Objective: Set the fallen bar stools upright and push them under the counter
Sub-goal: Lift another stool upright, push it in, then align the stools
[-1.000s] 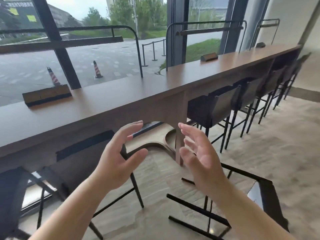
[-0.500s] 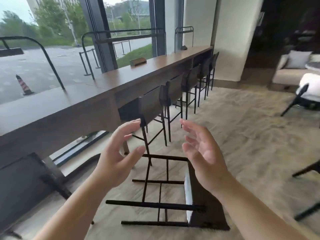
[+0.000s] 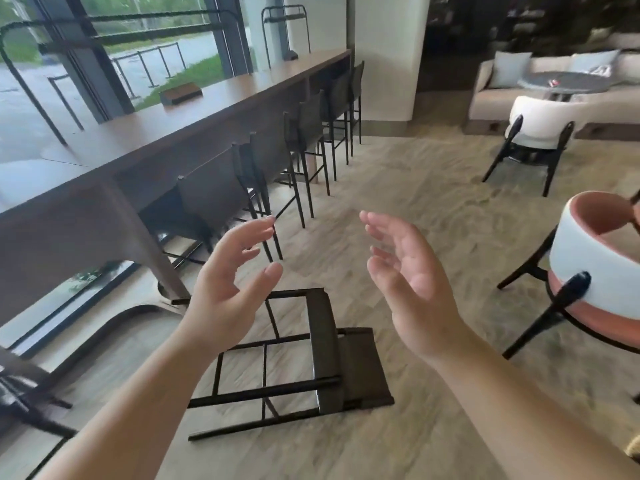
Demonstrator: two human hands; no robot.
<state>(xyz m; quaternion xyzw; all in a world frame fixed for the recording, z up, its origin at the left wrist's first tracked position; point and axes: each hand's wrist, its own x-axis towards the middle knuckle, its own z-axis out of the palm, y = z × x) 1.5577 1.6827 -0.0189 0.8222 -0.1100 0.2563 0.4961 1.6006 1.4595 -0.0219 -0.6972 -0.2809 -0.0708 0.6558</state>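
Both hands are raised, empty and spread, palms turned toward each other: the left hand (image 3: 228, 289) with fingers curled loosely, the right hand (image 3: 408, 278) flat and relaxed. Neither touches anything.

Below and between them a stool (image 3: 311, 362) lies on its side on the floor (image 3: 415, 188), legs pointing toward the left hand's side, seat and back toward the right. Beyond the left hand runs the counter (image 3: 194, 116), with a row of upright stools (image 3: 277, 157) tucked against it. At the far left edge dark legs of another stool show, too cut off to tell how it lies.

The step in hand looks like the reach: the stool is chosen but not yet gripped. The next move likely calls for lowering both hands to the frame near the seat, then tipping it onto its feet.

No containers are in view.
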